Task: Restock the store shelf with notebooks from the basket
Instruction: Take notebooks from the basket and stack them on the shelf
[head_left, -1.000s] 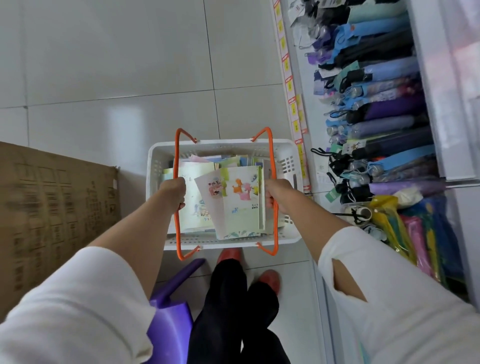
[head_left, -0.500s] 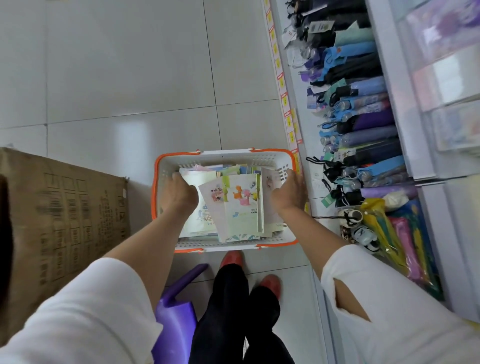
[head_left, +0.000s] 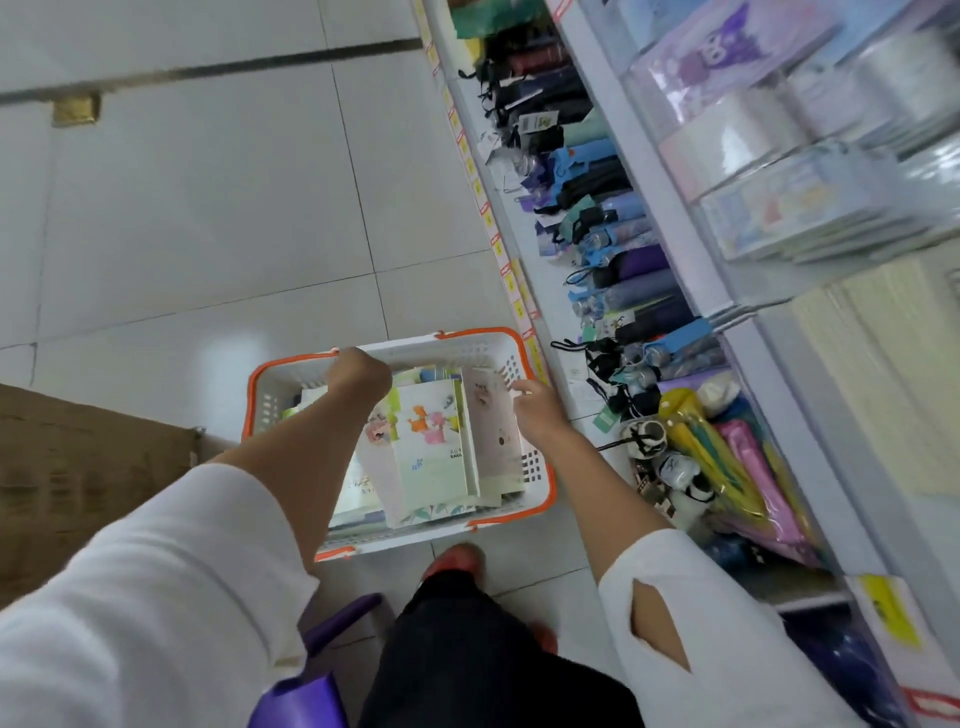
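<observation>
Grip: our left hand (head_left: 361, 375) hangs over the far end of the basket (head_left: 467, 345), knuckles up and fingers hidden, so we cannot tell whether it holds anything. Our right hand (head_left: 532, 408) curls loosely at the right edge of the pale pink notebook (head_left: 491, 431) and touches it, but we cannot tell whether it pinches.
Notebooks (head_left: 431, 441): they lie flat and overlapping inside the white basket, whose orange handles are folded down on the rim.
Basket position: it sits on the tiled floor (head_left: 208, 208), just beside the shelf (head_left: 613, 130) on our right.
Handling: we judge them thin, light and bendy, with smooth covers likely to slide over each other. A thick stack would weigh more and tend to fan out.
Where to hold: we would take them along a long edge or the spine, thumb on top and fingers underneath. A squared stack could be clamped between both hands.
Shelf: folded umbrellas (head_left: 623, 260) fill the low tier, and flat stacks of stationery lie on the tier above.
Risk: a one-corner pinch may let covers bend or lower books slip.
</observation>
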